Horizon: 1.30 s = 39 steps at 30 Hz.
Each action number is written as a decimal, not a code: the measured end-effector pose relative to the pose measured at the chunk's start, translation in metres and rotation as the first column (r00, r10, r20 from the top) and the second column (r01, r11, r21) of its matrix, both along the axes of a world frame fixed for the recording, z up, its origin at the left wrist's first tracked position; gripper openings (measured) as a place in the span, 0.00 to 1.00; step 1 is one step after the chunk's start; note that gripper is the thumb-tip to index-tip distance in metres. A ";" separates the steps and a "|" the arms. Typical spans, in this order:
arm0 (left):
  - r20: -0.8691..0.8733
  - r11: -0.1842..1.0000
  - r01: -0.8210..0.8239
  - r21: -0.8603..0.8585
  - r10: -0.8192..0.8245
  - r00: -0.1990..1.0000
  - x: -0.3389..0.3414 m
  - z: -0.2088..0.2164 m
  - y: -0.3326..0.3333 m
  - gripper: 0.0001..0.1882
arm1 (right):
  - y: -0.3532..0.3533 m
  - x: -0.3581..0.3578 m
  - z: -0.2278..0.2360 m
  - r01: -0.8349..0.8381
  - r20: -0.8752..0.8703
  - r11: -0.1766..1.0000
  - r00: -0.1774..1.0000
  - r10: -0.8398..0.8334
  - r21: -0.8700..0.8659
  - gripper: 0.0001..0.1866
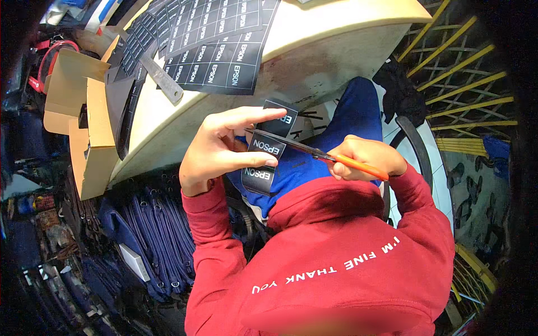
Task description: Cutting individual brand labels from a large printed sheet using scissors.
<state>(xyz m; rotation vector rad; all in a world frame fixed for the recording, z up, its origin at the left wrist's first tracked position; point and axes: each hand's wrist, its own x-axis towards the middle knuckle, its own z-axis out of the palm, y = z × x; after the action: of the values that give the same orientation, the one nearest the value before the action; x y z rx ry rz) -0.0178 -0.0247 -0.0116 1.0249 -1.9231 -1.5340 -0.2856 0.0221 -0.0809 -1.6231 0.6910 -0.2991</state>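
My left hand (221, 148) pinches a narrow black strip (268, 147) of labels with pale print, thumb on its face and index finger stretched across its upper part. In my right hand (358, 158) is a pair of scissors (319, 154) with orange handles, the fingers closed round them. Their dark blades reach leftward across the strip, between my left thumb and index finger. Whether the blades are fully closed there is hard to make out. Both hands are held above my lap, over blue trousers (356, 117).
A pale table (302, 39) curves across the top, bearing printed black sheets (218, 61) and a metal ruler (161, 78) near its edge. An open cardboard box (95, 151) stands at the left. Dark blue straps (159, 241) with rings hang below it. A yellow folding gate (459, 101) is at the right.
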 end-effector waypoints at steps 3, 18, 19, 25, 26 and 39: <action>0.021 0.999 0.018 -0.032 -0.017 1.000 0.002 0.000 -0.002 0.36 | -0.002 0.000 0.003 0.007 -0.008 1.000 1.000 -0.007 -0.010 0.15; 0.080 0.819 0.077 -0.568 -0.039 0.996 -0.063 0.064 -0.141 0.27 | 0.048 -0.035 -0.039 0.404 0.104 0.890 0.896 -0.431 0.210 0.22; 0.070 0.786 0.059 -0.615 -0.020 0.997 -0.071 0.060 -0.167 0.27 | 0.050 -0.030 -0.035 0.415 0.085 0.869 0.888 -0.451 0.271 0.21; 0.316 0.648 0.156 -0.746 0.139 0.939 -0.098 0.048 -0.249 0.38 | 0.058 -0.023 -0.035 0.411 0.143 0.847 0.867 -0.477 0.337 0.28; 0.242 0.644 0.113 -0.756 0.115 0.963 -0.096 0.047 -0.245 0.37 | 0.058 -0.025 -0.030 0.402 0.135 0.854 0.875 -0.465 0.331 0.28; -0.040 0.795 -0.063 -0.603 0.049 0.998 -0.087 0.063 -0.183 0.22 | 0.026 -0.006 -0.014 0.575 0.366 0.772 0.681 -0.635 0.270 0.30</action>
<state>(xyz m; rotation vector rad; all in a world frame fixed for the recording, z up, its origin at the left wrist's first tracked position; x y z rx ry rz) -0.1050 -0.2073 0.0519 0.7536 -2.1294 -0.7804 -0.2913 0.0480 -0.0947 -1.0853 0.8604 -1.0589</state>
